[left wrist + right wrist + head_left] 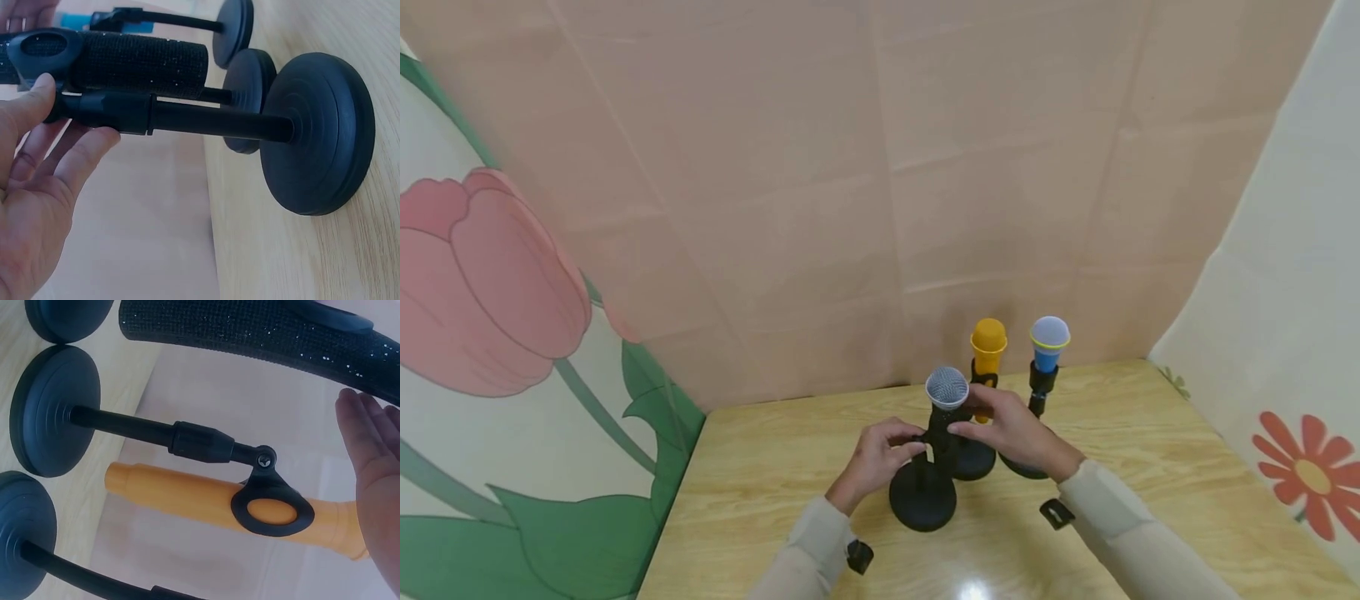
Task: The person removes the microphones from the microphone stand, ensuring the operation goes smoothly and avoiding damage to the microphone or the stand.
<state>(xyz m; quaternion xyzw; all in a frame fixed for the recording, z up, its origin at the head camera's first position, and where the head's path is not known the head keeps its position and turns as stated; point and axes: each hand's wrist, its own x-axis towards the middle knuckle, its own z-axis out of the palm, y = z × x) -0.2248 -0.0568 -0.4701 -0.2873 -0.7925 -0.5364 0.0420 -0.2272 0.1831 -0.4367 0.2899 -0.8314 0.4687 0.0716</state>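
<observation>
A black, glittery microphone [947,387] with a silver mesh head sits in the clip of a black desk stand [922,500]. My left hand [880,460] pinches that stand near its top; in the left wrist view the thumb lies by the clip ring [44,53] and the fingers are below the joint. The microphone's handle [144,62] passes through the ring. My right hand [1015,429] holds the microphone from the right, just under its head, thumb in front. From the right wrist, its fingers [359,428] meet the dark handle [250,340].
Behind stands an orange microphone [989,337] in its own black stand [128,428]. Right of it, a blue microphone [1047,354] with a pale head is on another stand [1037,398]. The wooden table [760,508] ends at a beige backdrop [790,250].
</observation>
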